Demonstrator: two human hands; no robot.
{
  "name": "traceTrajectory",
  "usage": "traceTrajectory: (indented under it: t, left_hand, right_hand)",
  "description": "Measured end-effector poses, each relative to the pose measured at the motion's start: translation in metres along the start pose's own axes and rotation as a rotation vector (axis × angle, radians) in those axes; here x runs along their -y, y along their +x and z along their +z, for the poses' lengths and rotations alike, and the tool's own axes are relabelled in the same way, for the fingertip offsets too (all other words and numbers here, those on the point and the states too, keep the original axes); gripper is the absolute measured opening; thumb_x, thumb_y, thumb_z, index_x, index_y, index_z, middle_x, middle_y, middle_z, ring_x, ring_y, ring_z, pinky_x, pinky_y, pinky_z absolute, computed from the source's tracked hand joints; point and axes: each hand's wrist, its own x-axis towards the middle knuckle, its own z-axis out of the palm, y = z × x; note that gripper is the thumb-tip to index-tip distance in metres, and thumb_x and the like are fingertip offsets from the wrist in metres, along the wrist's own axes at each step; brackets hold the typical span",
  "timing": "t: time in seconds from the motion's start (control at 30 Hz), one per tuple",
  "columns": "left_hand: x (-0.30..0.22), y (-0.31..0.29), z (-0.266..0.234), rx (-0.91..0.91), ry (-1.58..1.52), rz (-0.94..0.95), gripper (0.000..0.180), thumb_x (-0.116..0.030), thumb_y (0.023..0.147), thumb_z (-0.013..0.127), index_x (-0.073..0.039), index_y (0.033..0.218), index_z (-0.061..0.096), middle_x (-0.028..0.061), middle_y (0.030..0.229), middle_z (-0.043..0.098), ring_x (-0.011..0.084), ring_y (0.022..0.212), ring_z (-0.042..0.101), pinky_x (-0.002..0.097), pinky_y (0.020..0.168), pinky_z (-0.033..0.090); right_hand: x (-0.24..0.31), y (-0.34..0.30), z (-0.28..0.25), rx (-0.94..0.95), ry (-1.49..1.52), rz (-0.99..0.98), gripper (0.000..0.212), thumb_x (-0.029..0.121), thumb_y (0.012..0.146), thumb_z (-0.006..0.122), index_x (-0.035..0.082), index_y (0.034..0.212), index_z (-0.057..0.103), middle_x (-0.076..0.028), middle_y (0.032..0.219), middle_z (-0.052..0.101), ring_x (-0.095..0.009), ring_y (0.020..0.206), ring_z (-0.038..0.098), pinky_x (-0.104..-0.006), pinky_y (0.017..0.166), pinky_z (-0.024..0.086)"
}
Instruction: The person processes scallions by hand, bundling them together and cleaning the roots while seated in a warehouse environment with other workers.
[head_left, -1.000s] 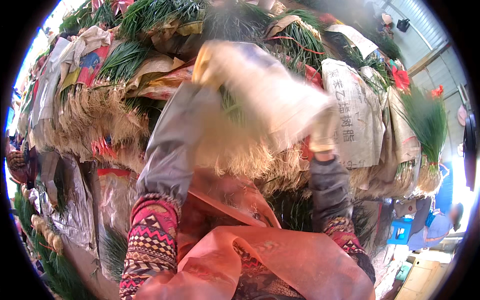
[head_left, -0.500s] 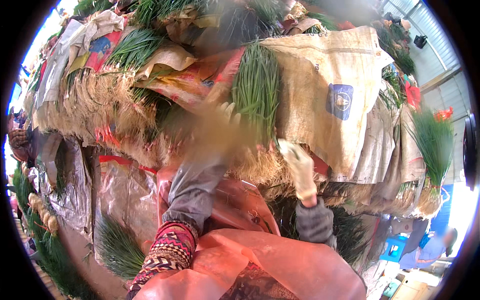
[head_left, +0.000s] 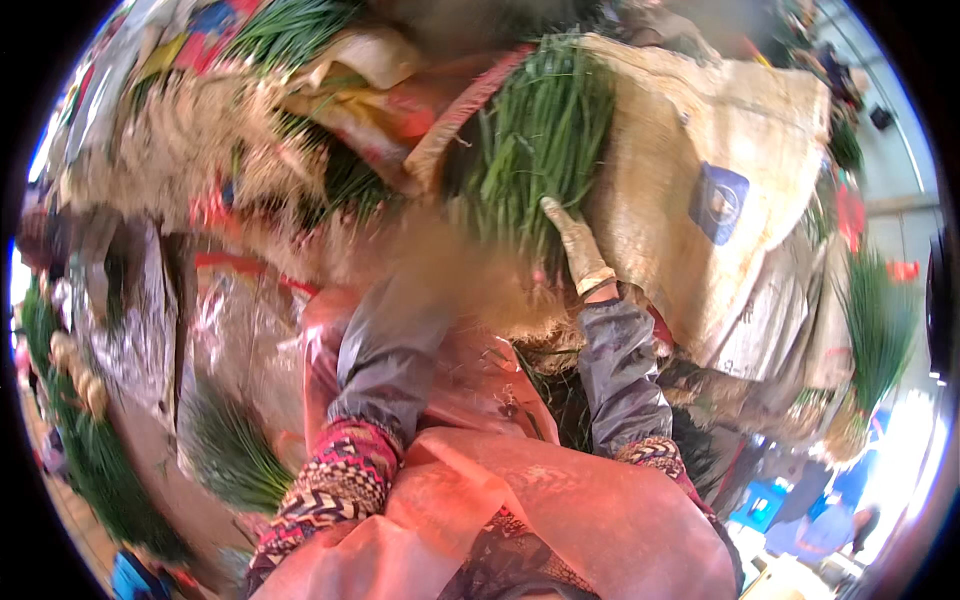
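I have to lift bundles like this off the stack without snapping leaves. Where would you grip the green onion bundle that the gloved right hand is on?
Probably at the root end: the green onion bundle narrows there into a dense tan tuft, firmer than the loose leaves above. Come from below, as the right hand does, and support the other side too; the left hand is too blurred to place.

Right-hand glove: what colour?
Pale beige work glove with a tan cuff, pressed flat on the green onion bundle. Head view shows it best.

Right hand (head_left: 575,245), gloved, reaches up flat; left hand (head_left: 440,270) blurred.
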Motion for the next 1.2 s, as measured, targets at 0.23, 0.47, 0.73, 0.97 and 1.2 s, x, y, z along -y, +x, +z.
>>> traceTrajectory:
  t: [0.23, 0.47, 0.73, 0.97, 1.2]
  left_hand:
    - [-0.117, -0.024, -0.010, 0.462, -0.602, -0.468, 0.080, -0.068, 0.086, 0.042, 0.006, 0.111, 0.059, 0.0321, 0.104, 0.062, 0.0446, 0.103, 0.060, 0.0441, 0.091, 0.046]
    - [-0.143, 0.052, -0.091, 0.601, 0.212, 0.214, 0.053, -0.053, 0.086, 0.050, -0.005, 0.094, 0.069, 0.0159, 0.084, 0.067, 0.0313, 0.082, 0.066, 0.0446, 0.071, 0.052]
    - [-0.059, 0.139, -0.097, 0.014, 0.515, 0.059, 0.090, -0.047, 0.071, 0.075, -0.005, 0.140, 0.034, 0.0150, 0.128, 0.044, 0.0327, 0.118, 0.043, 0.0530, 0.092, 0.041]
    - [0.060, 0.159, -0.114, 0.295, 0.178, -0.182, 0.047, -0.028, 0.088, 0.061, -0.010, 0.129, 0.050, 0.0149, 0.101, 0.065, 0.0239, 0.084, 0.067, 0.0380, 0.076, 0.053]
    - [0.126, 0.051, -0.166, 0.170, 0.352, -0.103, 0.027, -0.027, 0.086, 0.062, -0.011, 0.107, 0.065, 0.0087, 0.087, 0.065, 0.0256, 0.082, 0.063, 0.0328, 0.075, 0.049]
  right_hand:
    - [0.072, -0.034, -0.025, -0.081, -0.304, 0.069, 0.051, 0.031, 0.089, 0.066, -0.001, 0.124, 0.048, -0.013, 0.095, 0.065, -0.016, 0.075, 0.065, -0.0293, 0.058, 0.056]
    - [0.019, -0.009, -0.084, -0.419, -1.242, -0.174, 0.099, 0.070, 0.082, 0.049, -0.006, 0.143, 0.029, -0.030, 0.118, 0.057, -0.039, 0.096, 0.063, -0.0417, 0.079, 0.053]
    - [0.012, -0.017, -0.002, -0.308, -1.049, -0.039, 0.105, 0.072, 0.081, 0.047, -0.006, 0.146, 0.019, -0.034, 0.126, 0.051, -0.046, 0.116, 0.052, -0.0438, 0.098, 0.042]
    - [-0.026, 0.004, -0.023, -0.251, -0.792, -0.247, 0.081, 0.049, 0.085, 0.062, -0.004, 0.140, 0.034, -0.026, 0.125, 0.056, -0.037, 0.113, 0.056, -0.0409, 0.095, 0.044]
    - [-0.015, 0.024, -0.032, -0.064, -0.522, -0.111, 0.051, 0.014, 0.088, 0.060, 0.001, 0.134, 0.043, -0.022, 0.135, 0.045, -0.027, 0.114, 0.055, -0.0391, 0.089, 0.049]
